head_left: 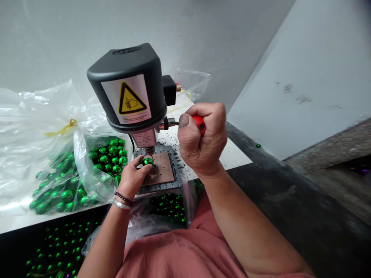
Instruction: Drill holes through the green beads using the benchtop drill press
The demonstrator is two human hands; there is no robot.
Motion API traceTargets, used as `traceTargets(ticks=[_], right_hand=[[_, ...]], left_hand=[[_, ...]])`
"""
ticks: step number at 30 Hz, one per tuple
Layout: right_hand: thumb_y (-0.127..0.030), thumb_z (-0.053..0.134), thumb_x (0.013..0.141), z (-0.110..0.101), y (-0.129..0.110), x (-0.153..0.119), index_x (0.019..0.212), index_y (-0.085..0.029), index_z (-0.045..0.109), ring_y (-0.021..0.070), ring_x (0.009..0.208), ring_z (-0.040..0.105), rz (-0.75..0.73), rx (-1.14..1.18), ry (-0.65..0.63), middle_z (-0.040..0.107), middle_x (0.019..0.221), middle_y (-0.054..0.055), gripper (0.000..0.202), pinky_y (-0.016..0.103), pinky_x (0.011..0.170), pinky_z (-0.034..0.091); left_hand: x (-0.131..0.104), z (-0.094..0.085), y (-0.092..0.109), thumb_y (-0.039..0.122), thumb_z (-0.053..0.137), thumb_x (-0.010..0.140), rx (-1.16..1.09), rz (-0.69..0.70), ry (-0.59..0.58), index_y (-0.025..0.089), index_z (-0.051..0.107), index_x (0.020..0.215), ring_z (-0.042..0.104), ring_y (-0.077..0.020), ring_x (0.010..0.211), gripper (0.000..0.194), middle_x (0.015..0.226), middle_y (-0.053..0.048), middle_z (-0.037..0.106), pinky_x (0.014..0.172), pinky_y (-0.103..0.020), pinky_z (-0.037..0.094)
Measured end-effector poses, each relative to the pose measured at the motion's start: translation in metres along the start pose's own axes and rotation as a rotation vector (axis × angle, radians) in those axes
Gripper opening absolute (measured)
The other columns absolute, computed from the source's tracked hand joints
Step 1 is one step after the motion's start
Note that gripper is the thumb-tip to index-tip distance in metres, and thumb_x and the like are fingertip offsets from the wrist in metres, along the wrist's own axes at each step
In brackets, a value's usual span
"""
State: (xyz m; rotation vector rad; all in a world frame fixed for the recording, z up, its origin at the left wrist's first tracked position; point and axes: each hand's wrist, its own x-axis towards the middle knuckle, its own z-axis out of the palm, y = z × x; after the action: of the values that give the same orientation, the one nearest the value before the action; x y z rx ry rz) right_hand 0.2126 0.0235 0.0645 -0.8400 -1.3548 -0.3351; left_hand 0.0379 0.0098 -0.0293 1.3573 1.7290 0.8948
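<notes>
At the table's left edge an open plastic bag (87,162) still brims with green beads (111,156), so much is left, though whether these are drilled is hard to tell. The left hand (131,177) pinches one green bead (148,161) on the brown plate (160,168) under the small drill press (130,92). The right hand (203,141) is fisted around the red lever knob (199,123)

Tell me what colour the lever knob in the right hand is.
Red; the knob pokes out of the right hand, clearest in the head view.
</notes>
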Motion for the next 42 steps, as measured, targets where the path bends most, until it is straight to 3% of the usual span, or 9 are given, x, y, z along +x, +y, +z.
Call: traceTargets(ticks=[4, 15, 27, 33, 42], right_hand=[[-0.03, 0.043, 0.085, -0.001, 0.0, 0.001, 0.082, -0.019, 0.044, 0.0001, 0.052, 0.039, -0.013, -0.003, 0.002, 0.043, 0.064, -0.006, 0.011, 0.017, 0.052, 0.038], [-0.029, 0.043, 0.085, -0.003, -0.001, -0.001, 0.082, -0.02, 0.044, 0.0012, 0.054, 0.042, -0.012, 0.01, -0.011, 0.045, 0.067, -0.005, 0.009, 0.019, 0.052, 0.038], [-0.022, 0.048, 0.08, -0.017, -0.003, -0.009, 0.078, -0.02, 0.042, 0.0036, 0.057, 0.045, -0.073, -0.085, -0.097, 0.046, 0.063, -0.005, 0.008, 0.021, 0.057, 0.041], [-0.021, 0.048, 0.077, -0.022, -0.007, -0.02, 0.077, -0.02, 0.042, 0.0047, 0.056, 0.043, -0.024, -0.138, -0.143, 0.045, 0.061, -0.004, 0.006, 0.021, 0.054, 0.039], [-0.016, 0.047, 0.076, -0.019, -0.006, -0.04, 0.082, -0.02, 0.043, 0.006, 0.06, 0.043, 0.028, -0.109, -0.111, 0.048, 0.067, -0.003, 0.008, 0.023, 0.054, 0.037]], left_hand=[[0.003, 0.002, 0.003, 0.036, 0.063, 0.069, 0.331, 0.06, 0.009, 0.02, 0.065, 0.11, 0.062, -0.0201, 0.085, 0.045, 0.09, -0.005, 0.07, 0.073, -0.029, 0.046], [0.005, 0.012, 0.013, 0.025, 0.066, 0.067, 0.529, 0.226, -0.064, 0.017, 0.064, 0.111, 0.057, -0.0212, 0.106, 0.045, 0.118, -0.008, 0.062, 0.095, -0.031, 0.042], [0.006, 0.013, 0.02, 0.034, 0.065, 0.068, 0.598, 0.212, -0.091, 0.02, 0.066, 0.108, 0.062, -0.0218, 0.095, 0.043, 0.107, -0.006, 0.067, 0.081, -0.029, 0.046], [0.005, 0.012, 0.022, 0.038, 0.063, 0.069, 0.609, 0.21, -0.099, 0.021, 0.067, 0.107, 0.062, -0.0243, 0.093, 0.042, 0.105, -0.007, 0.068, 0.075, -0.03, 0.045], [0.007, 0.012, 0.015, 0.034, 0.062, 0.068, 0.561, 0.193, -0.109, 0.022, 0.068, 0.102, 0.062, -0.02, 0.084, 0.037, 0.096, -0.004, 0.069, 0.071, -0.027, 0.044]])
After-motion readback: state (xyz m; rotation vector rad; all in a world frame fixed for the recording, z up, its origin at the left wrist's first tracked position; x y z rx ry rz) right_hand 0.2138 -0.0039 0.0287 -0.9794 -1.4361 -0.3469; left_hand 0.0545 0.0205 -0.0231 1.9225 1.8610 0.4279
